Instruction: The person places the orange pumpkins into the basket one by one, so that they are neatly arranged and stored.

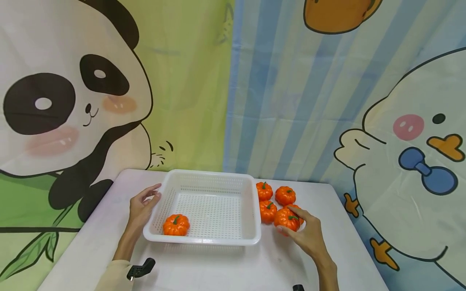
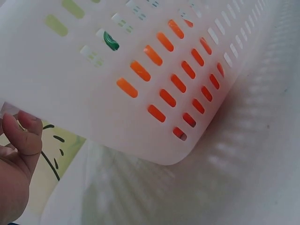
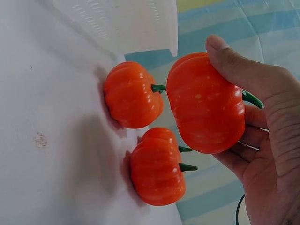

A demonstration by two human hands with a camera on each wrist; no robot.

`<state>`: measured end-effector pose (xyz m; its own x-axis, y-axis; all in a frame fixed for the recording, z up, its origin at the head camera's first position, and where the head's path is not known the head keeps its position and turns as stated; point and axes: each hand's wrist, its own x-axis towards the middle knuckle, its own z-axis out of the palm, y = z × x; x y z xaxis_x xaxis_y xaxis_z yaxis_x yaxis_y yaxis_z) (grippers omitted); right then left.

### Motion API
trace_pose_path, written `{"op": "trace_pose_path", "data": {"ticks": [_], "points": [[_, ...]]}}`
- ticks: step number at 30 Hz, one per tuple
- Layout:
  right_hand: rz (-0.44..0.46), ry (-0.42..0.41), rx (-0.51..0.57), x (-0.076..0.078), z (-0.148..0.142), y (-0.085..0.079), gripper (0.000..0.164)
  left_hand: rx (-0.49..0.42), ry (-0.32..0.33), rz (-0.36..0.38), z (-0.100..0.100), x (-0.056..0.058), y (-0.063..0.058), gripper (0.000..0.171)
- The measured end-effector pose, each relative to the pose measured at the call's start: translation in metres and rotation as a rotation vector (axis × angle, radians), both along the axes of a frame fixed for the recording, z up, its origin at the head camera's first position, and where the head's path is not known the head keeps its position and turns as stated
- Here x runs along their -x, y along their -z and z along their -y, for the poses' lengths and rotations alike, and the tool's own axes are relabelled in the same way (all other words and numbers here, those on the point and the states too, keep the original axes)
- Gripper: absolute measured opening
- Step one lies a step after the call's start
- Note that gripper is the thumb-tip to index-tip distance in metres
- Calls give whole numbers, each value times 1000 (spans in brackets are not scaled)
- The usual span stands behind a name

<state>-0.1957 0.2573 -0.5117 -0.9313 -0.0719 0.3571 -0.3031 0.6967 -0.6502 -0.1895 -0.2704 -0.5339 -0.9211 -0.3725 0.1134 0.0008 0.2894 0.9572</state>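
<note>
A white perforated plastic basket (image 1: 202,241) stands on the table, with one small orange toy pumpkin (image 1: 176,225) in its near left corner. My left hand (image 1: 143,207) holds the basket's left rim; in the left wrist view only part of that hand (image 2: 18,159) shows, at the edge. Right of the basket, my right hand (image 1: 309,232) grips another orange pumpkin (image 3: 204,103) between thumb and fingers, raised off the table. Below it in the right wrist view sit a pumpkin (image 3: 132,95) and a second pumpkin (image 3: 157,168), both with green stems.
Several orange pumpkins stand on the white table (image 1: 338,242) against the basket's right side, among them a far pumpkin (image 1: 285,195). A cartoon-printed curtain (image 1: 276,101) hangs behind the table. A black wrist mount (image 1: 141,270) sits on the left sleeve.
</note>
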Motion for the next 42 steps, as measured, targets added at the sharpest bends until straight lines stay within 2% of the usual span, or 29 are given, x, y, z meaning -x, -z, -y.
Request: {"op": "trace_pose_path", "data": {"ticks": [7,18,32,42], "points": [[-32,-13,3,0,2,-5,77,3,8,5,0,0,0,47],[3,-15,7,1,8,-15,77,10,-2,-16,1,2,1,45],[-58,-102,-1,6,13,-21,78,0,-6,-7,1,3,1,46],[-53,-115,13,6,19,-24,78,-7,1,-13,1,0,-1,48]]}}
